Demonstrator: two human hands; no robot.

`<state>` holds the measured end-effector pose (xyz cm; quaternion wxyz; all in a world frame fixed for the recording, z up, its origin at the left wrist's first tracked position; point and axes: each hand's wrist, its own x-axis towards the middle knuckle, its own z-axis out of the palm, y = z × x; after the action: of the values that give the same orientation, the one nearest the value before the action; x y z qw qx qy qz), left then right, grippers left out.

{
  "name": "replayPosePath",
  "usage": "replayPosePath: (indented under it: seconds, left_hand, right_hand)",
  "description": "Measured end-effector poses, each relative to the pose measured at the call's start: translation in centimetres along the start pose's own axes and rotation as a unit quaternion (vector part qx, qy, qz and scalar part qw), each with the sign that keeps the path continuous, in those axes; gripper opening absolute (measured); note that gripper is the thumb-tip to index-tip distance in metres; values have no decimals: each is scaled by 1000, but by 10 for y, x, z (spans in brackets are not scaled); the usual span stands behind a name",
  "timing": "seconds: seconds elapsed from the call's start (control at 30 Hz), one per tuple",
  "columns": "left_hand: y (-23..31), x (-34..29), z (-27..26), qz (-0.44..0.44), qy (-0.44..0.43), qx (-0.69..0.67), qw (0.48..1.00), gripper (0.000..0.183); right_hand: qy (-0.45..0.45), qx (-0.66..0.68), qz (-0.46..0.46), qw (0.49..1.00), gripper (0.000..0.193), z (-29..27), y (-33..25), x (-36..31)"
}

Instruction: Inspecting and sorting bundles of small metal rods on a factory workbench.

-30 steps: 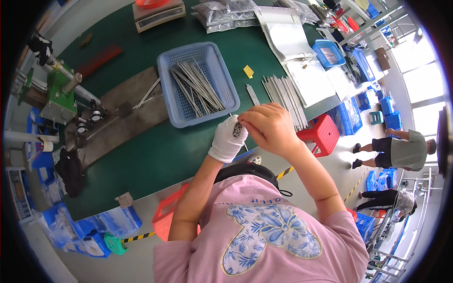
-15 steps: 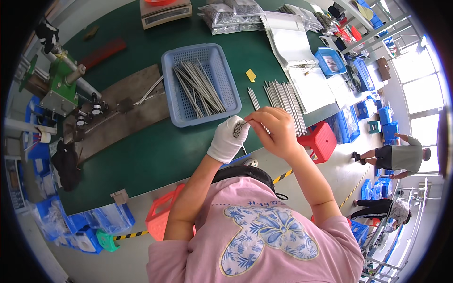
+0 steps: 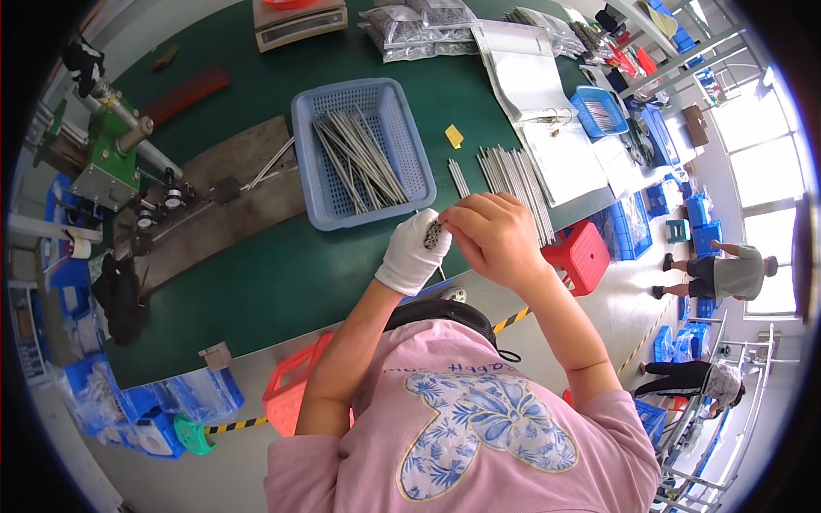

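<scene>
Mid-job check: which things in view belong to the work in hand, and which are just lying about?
Belongs:
metal rod bundle, held in gloved left hand; right hand at its end
likely blue basket of rods

Apparently lying about:
yellow slip
open binder
scale

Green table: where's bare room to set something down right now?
The widest bare patch of the green table lies between the metal plate and the near edge, left of the gloved left hand. Another sits between the blue basket and the scale. It's crowded to the right of the basket, with rows of rods and the open binder.
</scene>
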<state>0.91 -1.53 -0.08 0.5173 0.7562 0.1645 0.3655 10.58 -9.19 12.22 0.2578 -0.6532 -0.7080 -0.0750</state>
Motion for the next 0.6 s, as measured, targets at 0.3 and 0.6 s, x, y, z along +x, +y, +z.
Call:
replayPosePath:
  seconds: [0.3, 0.6]
  left_hand:
    - [9, 3, -2, -11, -8, -15, 1000, 16]
    - [7, 1, -1, -11, -10, -12, 1000, 14]
  right_hand:
    - [15, -5, 23, 1000, 8, -6, 0, -4]
    - [5, 41, 25, 999, 7, -4, 2, -9]
